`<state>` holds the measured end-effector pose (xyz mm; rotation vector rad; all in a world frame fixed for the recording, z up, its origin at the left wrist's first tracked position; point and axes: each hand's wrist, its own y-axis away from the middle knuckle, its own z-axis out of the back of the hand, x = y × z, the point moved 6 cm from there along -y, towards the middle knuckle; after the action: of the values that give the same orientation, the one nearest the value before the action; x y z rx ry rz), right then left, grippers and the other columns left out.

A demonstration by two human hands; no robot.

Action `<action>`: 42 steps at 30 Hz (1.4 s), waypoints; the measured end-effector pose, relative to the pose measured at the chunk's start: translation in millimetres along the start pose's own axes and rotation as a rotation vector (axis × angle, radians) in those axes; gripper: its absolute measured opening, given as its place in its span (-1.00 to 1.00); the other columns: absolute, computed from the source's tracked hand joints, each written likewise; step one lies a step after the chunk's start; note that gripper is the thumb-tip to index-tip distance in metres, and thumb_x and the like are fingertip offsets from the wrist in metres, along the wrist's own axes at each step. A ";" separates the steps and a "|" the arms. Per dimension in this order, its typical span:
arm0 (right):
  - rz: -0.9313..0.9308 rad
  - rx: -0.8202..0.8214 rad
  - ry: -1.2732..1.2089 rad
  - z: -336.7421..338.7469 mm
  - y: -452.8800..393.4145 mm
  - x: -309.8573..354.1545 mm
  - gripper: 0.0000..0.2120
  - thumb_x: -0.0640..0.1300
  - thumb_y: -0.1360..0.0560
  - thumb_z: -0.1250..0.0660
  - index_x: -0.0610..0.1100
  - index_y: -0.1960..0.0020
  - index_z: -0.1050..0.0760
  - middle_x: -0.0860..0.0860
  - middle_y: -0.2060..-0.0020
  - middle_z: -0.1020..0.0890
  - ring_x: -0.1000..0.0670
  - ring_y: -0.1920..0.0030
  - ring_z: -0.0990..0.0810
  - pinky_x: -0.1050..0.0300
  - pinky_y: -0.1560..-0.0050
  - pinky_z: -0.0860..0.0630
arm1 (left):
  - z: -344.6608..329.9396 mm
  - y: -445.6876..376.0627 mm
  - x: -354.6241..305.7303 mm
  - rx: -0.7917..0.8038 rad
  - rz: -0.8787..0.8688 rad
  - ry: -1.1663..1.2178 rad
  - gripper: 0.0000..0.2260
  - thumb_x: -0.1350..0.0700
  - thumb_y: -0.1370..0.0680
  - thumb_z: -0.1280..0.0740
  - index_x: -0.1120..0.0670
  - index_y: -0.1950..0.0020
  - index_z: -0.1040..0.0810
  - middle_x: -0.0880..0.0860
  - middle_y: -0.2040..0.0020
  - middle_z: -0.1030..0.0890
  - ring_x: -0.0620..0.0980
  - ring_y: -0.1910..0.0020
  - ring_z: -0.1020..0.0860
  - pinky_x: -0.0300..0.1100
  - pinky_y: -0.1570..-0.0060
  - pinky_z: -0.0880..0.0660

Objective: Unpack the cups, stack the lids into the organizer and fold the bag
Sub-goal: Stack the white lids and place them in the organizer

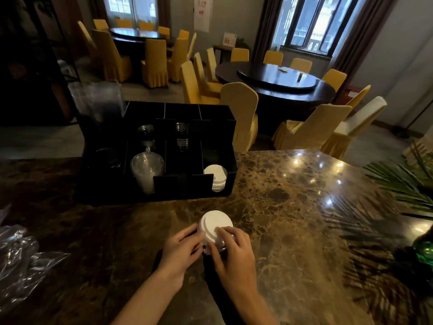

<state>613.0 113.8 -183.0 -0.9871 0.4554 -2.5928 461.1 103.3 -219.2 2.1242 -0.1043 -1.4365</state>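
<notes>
A short stack of white lids (pixel 215 223) stands on the marble counter just in front of me. My left hand (pixel 179 252) grips its left side and my right hand (pixel 233 252) wraps its right side, fingertips on the top lid. Behind it sits the black organizer (pixel 230 181). Its front right compartment holds more white lids (pixel 215 175). Clear plastic cups (pixel 146 168) fill a middle compartment, and clear lids (pixel 182 136) stand further back. A crumpled clear plastic bag (pixel 20 259) lies at the counter's left edge.
Another clear bag (pixel 97 99) stands upright behind the organizer's left corner. Palm leaves (pixel 403 181) and a green bottle (pixel 424 252) occupy the right side of the counter. Yellow-covered chairs and round dark tables fill the room beyond.
</notes>
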 end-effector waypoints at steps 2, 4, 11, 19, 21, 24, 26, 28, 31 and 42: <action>0.006 -0.024 0.009 6.6 -7.2 -3.8 -0.69 -0.08 -0.50 -0.52 -0.09 -0.22 -0.64 -0.01 -0.10 -0.62 -0.02 -0.14 -0.58 0.25 -0.10 -0.51 | -5.9 -3.1 0.6 -0.001 0.055 0.008 -0.77 0.08 -0.62 -0.37 0.00 -0.27 -0.61 0.00 -0.07 -0.73 -0.05 -0.07 -0.68 -0.15 -0.06 -0.60; 0.038 -0.056 0.023 15.3 -18.1 -5.1 -0.69 -0.11 -0.49 -0.53 -0.10 -0.22 -0.64 -0.03 -0.07 -0.62 -0.04 -0.11 -0.59 0.24 -0.09 -0.52 | -16.8 -6.0 0.1 0.062 0.120 0.092 -0.75 0.04 -0.65 -0.30 0.04 -0.30 -0.59 0.06 -0.17 -0.69 -0.01 -0.15 -0.64 -0.09 -0.19 -0.52; 0.181 -0.163 0.048 48.7 -77.7 3.0 -0.62 -0.12 -0.49 -0.54 -0.12 -0.28 -0.61 -0.05 -0.09 -0.60 -0.01 -0.14 -0.55 0.30 -0.14 -0.44 | -57.7 -11.2 -30.0 0.097 0.071 0.270 -0.69 0.00 -0.65 -0.22 0.07 -0.30 -0.61 0.11 -0.34 -0.57 0.08 -0.38 -0.44 0.03 -0.46 -0.29; 0.294 -0.144 0.022 64.4 -140.8 12.8 -0.60 -0.12 -0.50 -0.52 -0.10 -0.32 -0.59 -0.06 -0.14 -0.57 -0.04 -0.17 -0.53 0.19 -0.17 -0.48 | -94.1 -22.4 -71.7 0.283 0.137 0.738 -0.63 0.03 -0.65 -0.19 0.18 -0.38 -0.46 0.24 -0.34 -0.54 0.22 -0.31 -0.52 0.07 -0.29 -0.45; 0.311 -0.126 0.014 64.7 -156.1 15.8 -0.61 -0.12 -0.51 -0.51 -0.11 -0.31 -0.60 -0.07 -0.15 -0.58 -0.06 -0.19 -0.54 0.13 -0.16 -0.53 | -101.6 -25.7 -75.8 0.299 0.151 0.803 -0.61 0.00 -0.65 -0.18 0.19 -0.39 -0.44 0.23 -0.37 -0.52 0.22 -0.33 -0.50 0.07 -0.33 -0.43; 0.339 -0.066 0.046 60.3 -175.2 19.0 -0.63 -0.13 -0.50 -0.52 -0.13 -0.29 -0.61 -0.08 -0.14 -0.59 -0.09 -0.20 -0.54 0.07 -0.16 -0.57 | -112.0 -30.4 -77.2 0.322 0.171 0.870 -0.56 -0.08 -0.64 -0.17 0.16 -0.40 -0.48 0.24 -0.39 -0.52 0.25 -0.39 -0.45 0.12 -0.47 -0.28; 0.335 -0.011 0.058 55.5 -185.5 18.8 -0.62 -0.13 -0.50 -0.51 -0.13 -0.30 -0.61 -0.07 -0.15 -0.58 -0.08 -0.22 -0.53 0.07 -0.18 -0.57 | -117.3 -34.9 -76.5 0.319 0.174 0.919 -0.55 -0.11 -0.63 -0.16 0.13 -0.41 -0.49 0.22 -0.39 -0.53 0.24 -0.40 -0.44 0.13 -0.42 -0.31; 0.307 0.041 0.068 50.4 -194.6 16.0 -0.61 -0.12 -0.51 -0.50 -0.11 -0.32 -0.60 -0.06 -0.17 -0.57 -0.06 -0.24 -0.51 0.06 -0.20 -0.56 | -121.5 -39.1 -73.2 0.310 0.185 0.955 -0.54 -0.14 -0.63 -0.15 0.10 -0.39 -0.51 0.20 -0.37 -0.56 0.23 -0.39 -0.45 0.14 -0.33 -0.35; 0.288 0.105 0.080 44.1 -203.7 13.0 -0.59 -0.11 -0.50 -0.49 -0.10 -0.33 -0.59 -0.04 -0.18 -0.56 -0.05 -0.24 -0.50 0.05 -0.20 -0.56 | -126.0 -44.3 -65.0 0.296 0.208 1.010 -0.53 -0.17 -0.63 -0.13 0.08 -0.36 -0.55 0.18 -0.34 -0.60 0.21 -0.37 -0.46 0.15 -0.25 -0.35; 0.303 0.268 0.271 14.0 -209.2 13.2 -0.57 -0.07 -0.53 -0.43 -0.02 -0.39 -0.52 0.01 -0.23 -0.51 -0.03 -0.27 -0.43 0.11 -0.11 -0.54 | -122.0 -59.2 -43.4 0.192 0.257 1.089 -0.45 -0.22 -0.61 -0.14 0.16 -0.36 -0.55 0.24 -0.34 -0.57 0.25 -0.38 -0.45 0.19 -0.29 -0.32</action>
<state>573.8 293.2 -80.9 -0.4417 0.2848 -2.4332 535.2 218.5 -180.2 2.6296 -0.0873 -0.0143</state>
